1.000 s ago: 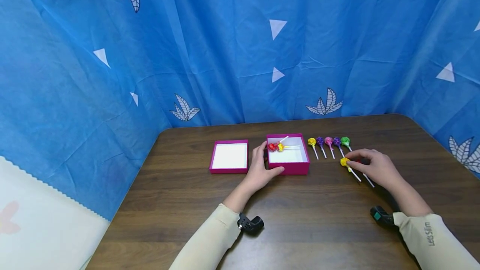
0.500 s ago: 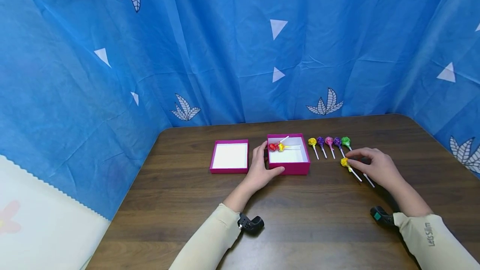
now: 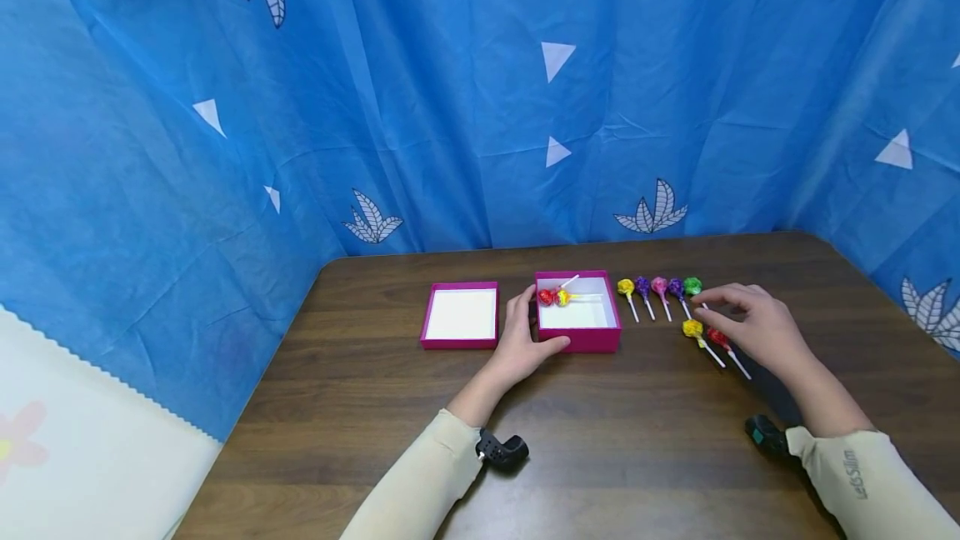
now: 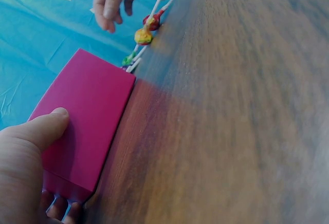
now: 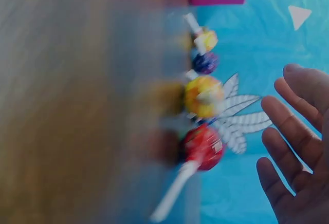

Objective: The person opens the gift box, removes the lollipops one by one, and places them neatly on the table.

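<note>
A magenta box [image 3: 579, 342] with a white inside stands on the table, holding a red lollipop [image 3: 547, 297] and a yellow one. My left hand [image 3: 519, 344] grips its near left corner, thumb [image 4: 51, 124] on the front wall and fingers around the left side. Over on the right, my right hand [image 3: 759, 327] hovers with spread fingers and holds nothing. Just below its fingertips lie a yellow lollipop [image 3: 692, 328] and a red lollipop [image 5: 204, 147], side by side with sticks toward me. Behind them runs a row of several lollipops, among them a pink one [image 3: 659, 285] and a green one [image 3: 692, 284].
Left of the box lies its shallow magenta lid [image 3: 460, 314], white inside facing up. All of it rests on a dark wooden table [image 3: 600, 448]. A blue patterned curtain [image 3: 465, 123] hangs along the table's back and sides.
My right hand has let go of the yellow lollipop and lifted slightly, so the red lollipop beside it now shows. The left hand has stayed on the box.
</note>
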